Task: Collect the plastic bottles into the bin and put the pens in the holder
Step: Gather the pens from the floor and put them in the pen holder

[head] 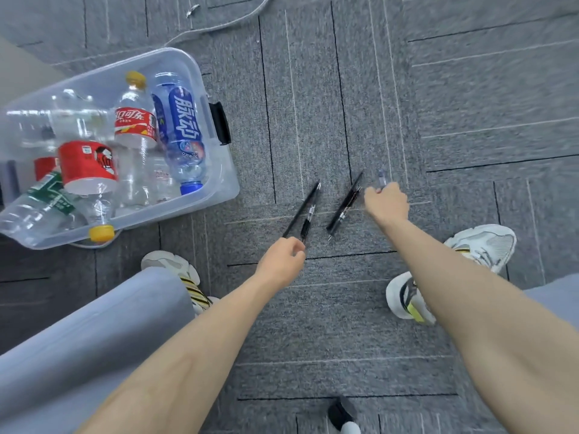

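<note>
Bottles: the clear plastic bottles (134, 123) (red, blue and green labels) are all lying in the see-through plastic storage bin (219, 186) with the black latch, off to the left on the grey carpet (313, 324). No loose ones in view, so that half looks done to me.
Pens: a pair of slim black pens (302, 211) at the left hand, one more black pen (343, 208) flat on the carpet between the hands, and a pale clear-barrel pen (382, 178) poking out past the right knuckles.
Left hand (283, 261): fingers curled, pinching the pair by their near ends.
Right hand (387, 203): closed round the clear-barrel pen, though it's a bit blurry.
Destination: no pen holder in shot, so I can't say where it is.
Risk 1: the pair is held right at the ends, so one could swivel and drop out on the lift.
Risk 2: if the already full right fist goes for the middle pen, opening the fingers may let the clear one slip.
</note>
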Demonstrator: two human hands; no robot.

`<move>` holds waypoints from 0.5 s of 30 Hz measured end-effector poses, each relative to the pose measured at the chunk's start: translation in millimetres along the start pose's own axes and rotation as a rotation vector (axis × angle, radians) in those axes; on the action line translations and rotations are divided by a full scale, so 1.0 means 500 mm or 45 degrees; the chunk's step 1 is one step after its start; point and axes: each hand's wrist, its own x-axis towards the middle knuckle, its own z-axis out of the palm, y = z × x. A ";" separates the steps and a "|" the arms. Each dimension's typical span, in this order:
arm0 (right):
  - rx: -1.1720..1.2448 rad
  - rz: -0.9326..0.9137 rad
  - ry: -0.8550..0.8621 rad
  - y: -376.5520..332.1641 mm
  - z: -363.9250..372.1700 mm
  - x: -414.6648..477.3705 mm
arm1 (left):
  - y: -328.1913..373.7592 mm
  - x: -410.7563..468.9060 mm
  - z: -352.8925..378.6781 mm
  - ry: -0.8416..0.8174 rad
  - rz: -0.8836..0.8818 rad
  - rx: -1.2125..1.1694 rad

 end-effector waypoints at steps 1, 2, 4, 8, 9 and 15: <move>-0.022 0.064 -0.059 0.009 0.001 -0.005 | -0.003 -0.006 0.003 0.001 -0.004 0.006; -0.054 0.102 -0.098 0.017 0.005 -0.011 | -0.007 -0.012 0.005 0.001 -0.009 0.015; -0.074 0.142 -0.124 0.018 0.027 -0.023 | -0.018 -0.017 0.008 -0.008 -0.014 0.039; -0.096 0.120 -0.123 -0.022 0.082 -0.034 | -0.037 -0.010 -0.009 -0.025 -0.028 0.074; -0.125 0.103 -0.121 -0.031 0.092 -0.033 | -0.039 -0.005 -0.017 -0.019 -0.036 0.067; -0.146 0.083 -0.076 -0.037 0.100 -0.007 | -0.042 0.046 -0.052 0.103 -0.115 0.062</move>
